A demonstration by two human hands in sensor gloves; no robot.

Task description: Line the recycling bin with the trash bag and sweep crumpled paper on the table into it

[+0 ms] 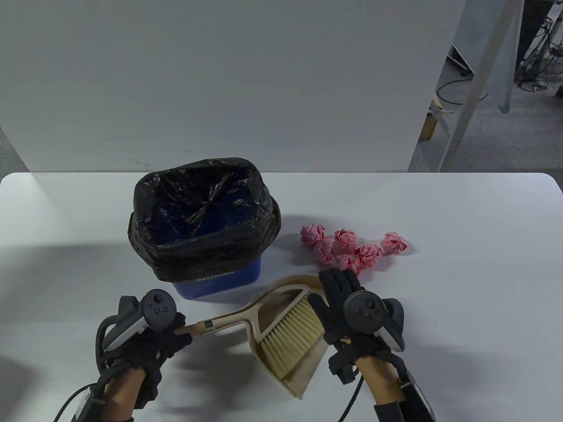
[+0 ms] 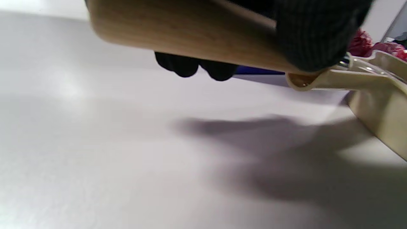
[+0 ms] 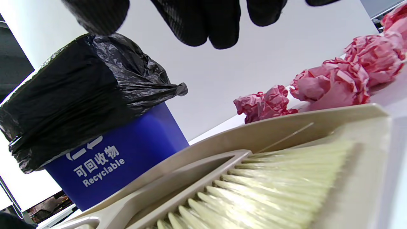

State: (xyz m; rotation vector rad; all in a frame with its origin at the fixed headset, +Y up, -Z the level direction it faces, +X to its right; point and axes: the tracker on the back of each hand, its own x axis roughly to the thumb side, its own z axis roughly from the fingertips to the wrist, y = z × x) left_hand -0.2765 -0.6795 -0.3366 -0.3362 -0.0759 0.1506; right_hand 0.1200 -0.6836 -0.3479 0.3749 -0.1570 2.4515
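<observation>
The blue recycling bin [image 1: 215, 283] [image 3: 127, 159] stands on the table, lined with a black trash bag [image 1: 202, 211] [image 3: 73, 95]. Several pink crumpled paper balls [image 1: 352, 248] [image 3: 330, 86] lie to its right. In front of the bin rests a beige dustpan [image 1: 286, 285] [image 3: 286, 127] with a brush [image 1: 292, 329] [image 3: 270, 190] nested in it. My left hand [image 1: 178, 336] grips the brush's wooden handle [image 1: 200, 327] [image 2: 190, 31], fingers [image 2: 305, 38] curled round it. My right hand [image 1: 334, 285] is at the dustpan's right side, just short of the paper, fingers straight and holding nothing; its fingertips [image 3: 203, 25] show above the brush.
The white table [image 1: 462, 307] [image 2: 127, 159] runs wide to both sides, with a rounded far edge. A white partition [image 1: 220, 88] stands behind it. Cables and stand legs [image 1: 466, 96] are on the floor at the back right.
</observation>
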